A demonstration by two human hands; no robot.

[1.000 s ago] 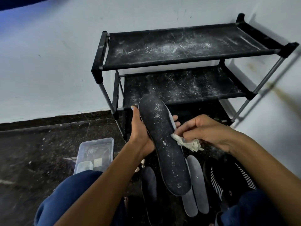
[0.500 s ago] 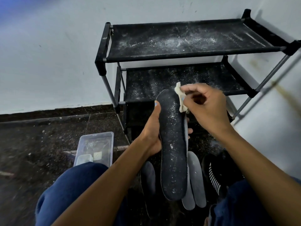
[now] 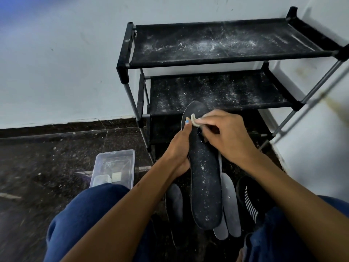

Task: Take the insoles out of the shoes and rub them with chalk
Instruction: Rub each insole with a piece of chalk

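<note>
1. The left hand [image 3: 179,148] grips a dark insole [image 3: 204,178] along its left edge, thumb laid up the front face with the nail near the upper end and the other fingers wrapped behind, out of sight.
2. The insole is held up in front of the person, above the floor and in front of the lower shelves of the black shoe rack [image 3: 217,53]. Its long axis runs almost straight up and down in the view, leaning slightly left at the top; one rounded end points up and away toward the rack, the other points down toward the person's knees. Which end is the toe I cannot tell.
3. Its dark face is turned to the camera and speckled with white powder, thickest through the middle.
4. The right hand [image 3: 226,137] has its fingers curled tight, pinching a small whitish piece of chalk [image 3: 194,122] between the fingertips and thumb. The chalk touches the insole near its upper end, just beside the left thumb.
5. On the dark floor [image 3: 37,163] below the held insole lie grey insoles [image 3: 229,208], their long axes also running away from the person; another dark one [image 3: 174,201] lies to the left.
6. A black shoe with white stripes [image 3: 249,201] sits to the right of them.
7. A clear plastic box [image 3: 115,167] stands on the floor left of the hands.
8. The rack's two visible shelves are dusted with white powder.
</note>
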